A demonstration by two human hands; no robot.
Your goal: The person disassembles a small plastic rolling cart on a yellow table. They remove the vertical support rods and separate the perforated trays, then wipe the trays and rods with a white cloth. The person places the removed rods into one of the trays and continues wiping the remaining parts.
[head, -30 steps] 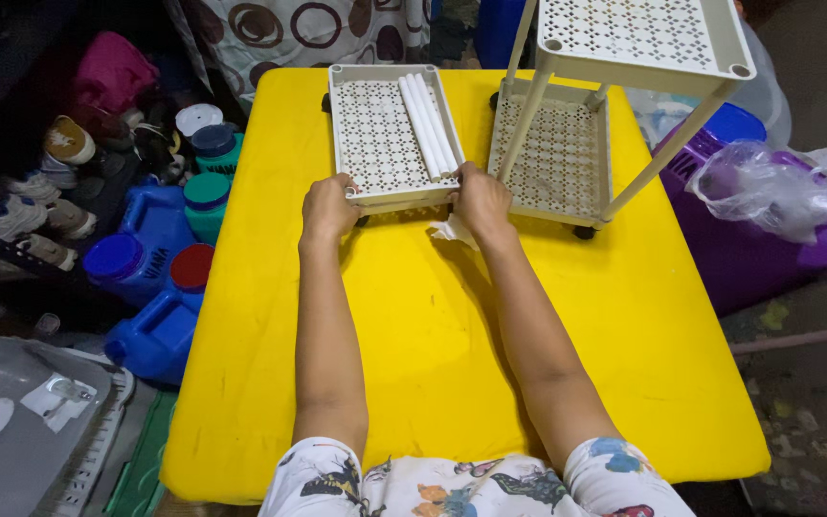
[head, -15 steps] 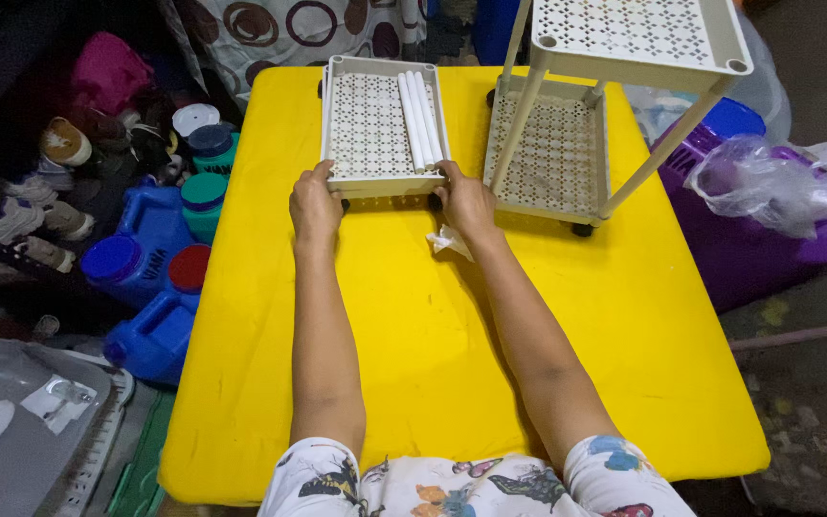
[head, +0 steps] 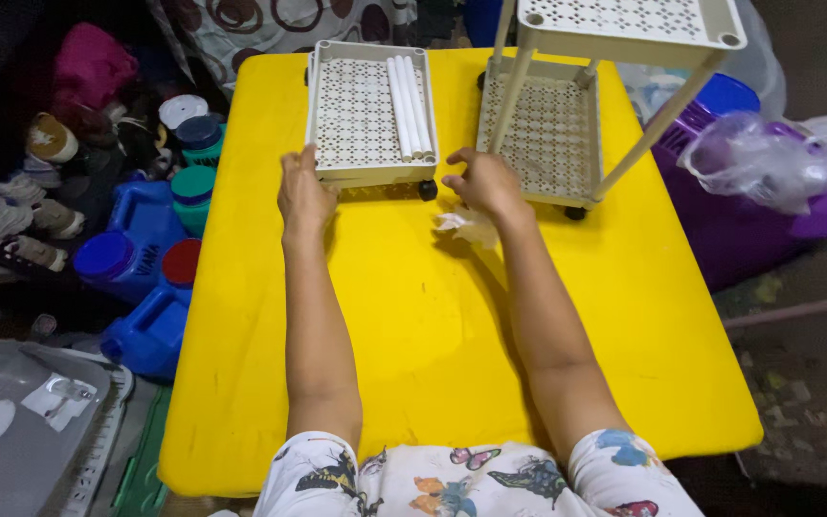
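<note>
Head view, looking down: both forearms stretch over the yellow table [head: 433, 316]. Her left hand [head: 303, 196] lies open, fingers touching the near rim of the cream perforated tray [head: 361, 115]; her right hand [head: 488, 184] hovers open just beside it, over crumpled plastic [head: 466, 225]. White tubes [head: 408, 96] lie in the tray (which stands on small black wheels). Farther right stands a two-tier rack [head: 547, 124].

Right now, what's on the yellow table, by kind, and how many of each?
Loose perforated cream tray on wheels: 1
White tubes lying in that tray: 3
Two-tier cream rack: 1
Crumpled clear wrapper: 1
Total: 6
</note>
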